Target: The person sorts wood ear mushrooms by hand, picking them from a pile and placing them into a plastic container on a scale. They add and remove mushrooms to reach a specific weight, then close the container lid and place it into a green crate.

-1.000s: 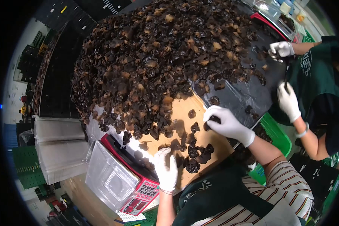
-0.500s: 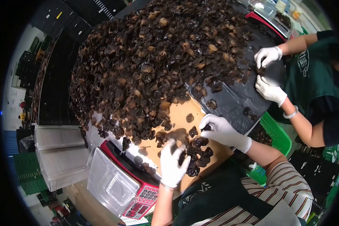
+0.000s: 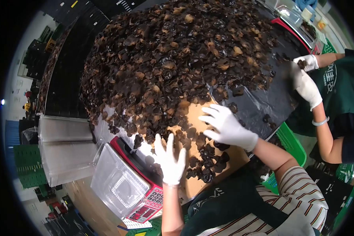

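Left hand and right hand, fingers splayed and gripping nothing, spread over loose wood-ear mushrooms: probably light, rubbery, slippery, so pinch a frilly edge.

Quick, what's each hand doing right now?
Left hand: open, fingers spread, over the mushrooms.
Right hand: open, fingers spread, nothing seen in it.

view: head | worn on head | faces forward-down onto mushroom heap | close, fisheye | single view
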Tool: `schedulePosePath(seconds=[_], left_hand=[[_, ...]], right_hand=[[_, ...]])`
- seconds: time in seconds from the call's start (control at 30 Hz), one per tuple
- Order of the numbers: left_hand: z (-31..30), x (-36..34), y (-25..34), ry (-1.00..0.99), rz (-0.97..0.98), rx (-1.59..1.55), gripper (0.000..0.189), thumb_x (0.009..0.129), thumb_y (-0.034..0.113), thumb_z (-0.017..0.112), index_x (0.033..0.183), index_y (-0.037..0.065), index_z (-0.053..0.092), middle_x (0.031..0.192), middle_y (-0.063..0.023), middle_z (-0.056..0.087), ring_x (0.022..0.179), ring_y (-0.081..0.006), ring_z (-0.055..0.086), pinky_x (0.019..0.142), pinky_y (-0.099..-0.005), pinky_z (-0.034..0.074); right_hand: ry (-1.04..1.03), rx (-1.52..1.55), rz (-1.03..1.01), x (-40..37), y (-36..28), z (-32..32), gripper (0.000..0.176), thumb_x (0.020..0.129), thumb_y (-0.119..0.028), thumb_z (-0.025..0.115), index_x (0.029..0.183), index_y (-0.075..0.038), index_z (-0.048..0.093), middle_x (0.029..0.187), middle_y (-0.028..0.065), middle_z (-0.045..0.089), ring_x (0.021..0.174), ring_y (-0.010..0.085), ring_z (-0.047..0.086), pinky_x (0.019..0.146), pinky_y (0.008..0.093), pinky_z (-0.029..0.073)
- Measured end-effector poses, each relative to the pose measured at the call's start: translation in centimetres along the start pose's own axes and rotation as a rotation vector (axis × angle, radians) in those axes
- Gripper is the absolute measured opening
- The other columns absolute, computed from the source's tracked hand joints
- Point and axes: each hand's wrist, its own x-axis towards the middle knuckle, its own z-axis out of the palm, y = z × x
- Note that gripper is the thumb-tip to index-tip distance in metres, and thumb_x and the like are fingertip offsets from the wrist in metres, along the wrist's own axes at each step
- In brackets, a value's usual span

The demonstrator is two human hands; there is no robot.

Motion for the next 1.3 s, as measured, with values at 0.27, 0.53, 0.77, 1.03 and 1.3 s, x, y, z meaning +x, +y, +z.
schedulePosePath(seconds=[0.27,0.53,0.77,1.03,1.3], left_hand=[[-2.6,-5.1,-0.8,-0.400,0.212,-0.359,0.013,0.079,0.016,0.070,0.090,0.008,0.068,0.106,-0.0163,0.064,0.102,-0.0347,0.059,0.088,-0.0428,0.047],[1.2,0.2,-4.4,0.043,0.012,-0.219,0.023,0.088,0.020,0.062,0.104,0.004,0.064,0.099,-0.0168,0.064,0.093,-0.0325,0.061,0.085,-0.0400,0.048],[2.3,3.1,-2.6,0.110,-0.004,-0.134,0.031,0.085,0.020,0.065,0.114,0.009,0.061,0.108,-0.0198,0.057,0.100,-0.0362,0.056,0.087,-0.0438,0.047],[3.1,2.0,-1.0,0.108,0.153,0.093,0.031,0.084,0.020,0.065,0.114,0.014,0.063,0.104,-0.0174,0.058,0.094,-0.0357,0.056,0.079,-0.0446,0.049],[0.1,-2.6,-1.6,-0.118,0.163,-0.428,0.019,0.089,0.009,0.053,0.102,0.008,0.067,0.105,-0.0174,0.063,0.102,-0.0338,0.059,0.090,-0.0394,0.047]], right_hand=[[-0.378,0.356,-0.431,-4.0,-2.9,0.8,0.027,0.079,-0.034,0.069,0.099,-0.015,0.069,0.121,0.0046,0.061,0.125,0.0326,0.046,0.107,0.0563,0.028],[0.052,-0.146,-0.124,2.9,-0.9,4.7,0.008,0.081,-0.020,0.061,0.082,-0.013,0.064,0.083,0.0006,0.061,0.084,0.0195,0.058,0.077,0.0346,0.042],[-0.153,-0.355,-0.143,3.6,-0.9,6.4,0.009,0.081,-0.017,0.054,0.088,-0.011,0.057,0.090,0.0053,0.056,0.088,0.0214,0.055,0.077,0.0354,0.042],[-0.100,-0.170,-0.272,3.6,-0.5,5.5,0.012,0.080,-0.015,0.055,0.090,-0.009,0.055,0.084,0.0065,0.056,0.082,0.0237,0.056,0.075,0.0358,0.046],[-1.140,0.643,-0.027,2.7,-1.3,-6.2,0.021,0.091,-0.023,0.060,0.091,-0.005,0.070,0.079,0.0067,0.070,0.071,0.0189,0.066,0.065,0.0311,0.049]])
